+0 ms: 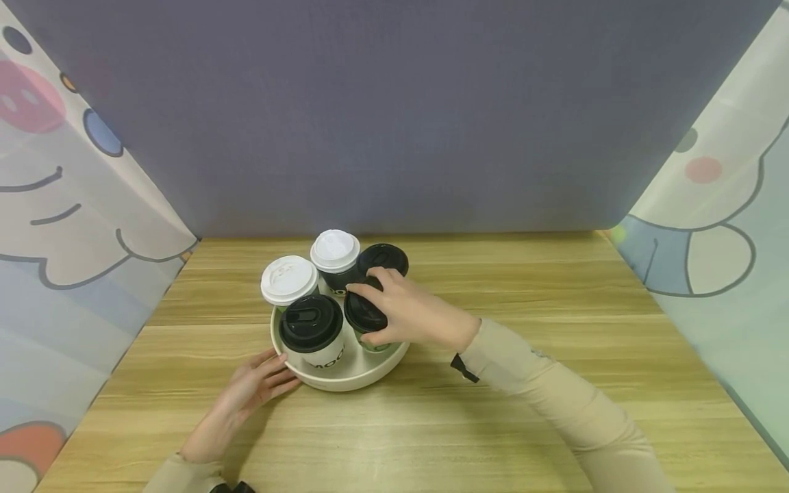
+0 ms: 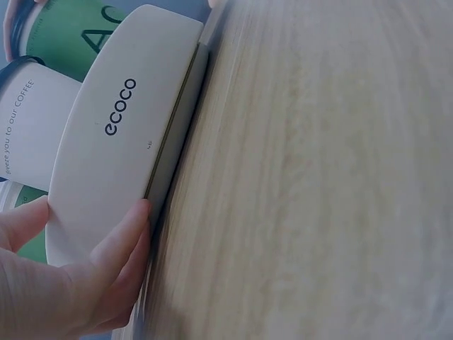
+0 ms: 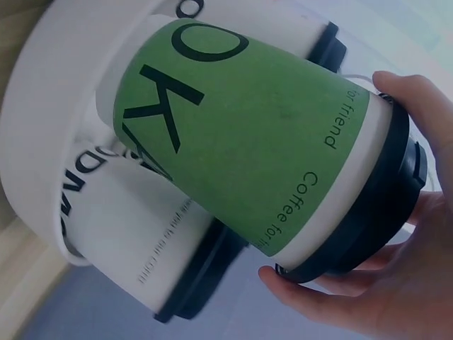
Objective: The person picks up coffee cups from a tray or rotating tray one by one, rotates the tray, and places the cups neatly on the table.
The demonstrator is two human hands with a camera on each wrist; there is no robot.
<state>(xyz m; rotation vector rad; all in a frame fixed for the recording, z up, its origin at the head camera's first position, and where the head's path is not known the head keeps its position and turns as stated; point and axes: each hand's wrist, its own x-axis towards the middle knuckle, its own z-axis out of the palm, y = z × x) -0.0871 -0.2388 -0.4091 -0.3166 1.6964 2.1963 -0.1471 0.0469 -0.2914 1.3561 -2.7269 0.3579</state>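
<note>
A round cream tray (image 1: pixel 354 383) marked "ecoco" carries several lidded paper coffee cups. My right hand (image 1: pixel 409 311) grips a green-sleeved cup (image 3: pixel 241 134) by its black lid, thumb on one side and fingers on the other; whether its base touches the tray cannot be told. At the tray's front left edge, my left hand (image 2: pixel 78 283) holds the side, its thumb at the rim and its fingers against the outer wall. A white cup with a black lid (image 1: pixel 311 323) stands nearest that hand. Behind it are two white-lidded cups, one at left (image 1: pixel 288 277) and one farther back (image 1: pixel 335 250).
Another black-lidded cup (image 1: pixel 383 258) stands at the tray's back right, partly behind my right hand. The tray rests on a wood-grain table (image 1: pixel 493 424). A grey panel (image 1: pixel 401 123) rises at the back, with cartoon-printed curtains (image 1: pixel 715 233) along both sides.
</note>
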